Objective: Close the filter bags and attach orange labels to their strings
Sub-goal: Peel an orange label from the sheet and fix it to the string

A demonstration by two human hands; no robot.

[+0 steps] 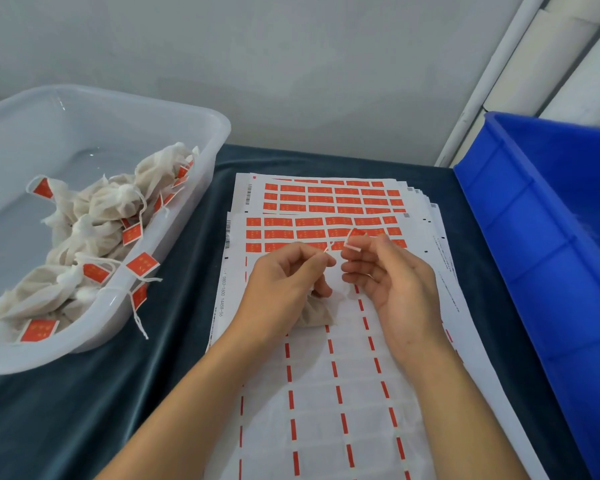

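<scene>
A small beige filter bag lies on the sticker sheets under my left hand. That hand pinches the bag's white string between thumb and forefinger. Just to the right, my right hand pinches a peeled orange label at its fingertips, close to the string's free end. The sheets of orange labels lie stacked on the table ahead of both hands; the nearest sheet is mostly peeled.
A clear plastic tub at the left holds several closed bags with orange labels. A blue crate stands at the right. The table is covered by a dark teal cloth. A grey wall is behind.
</scene>
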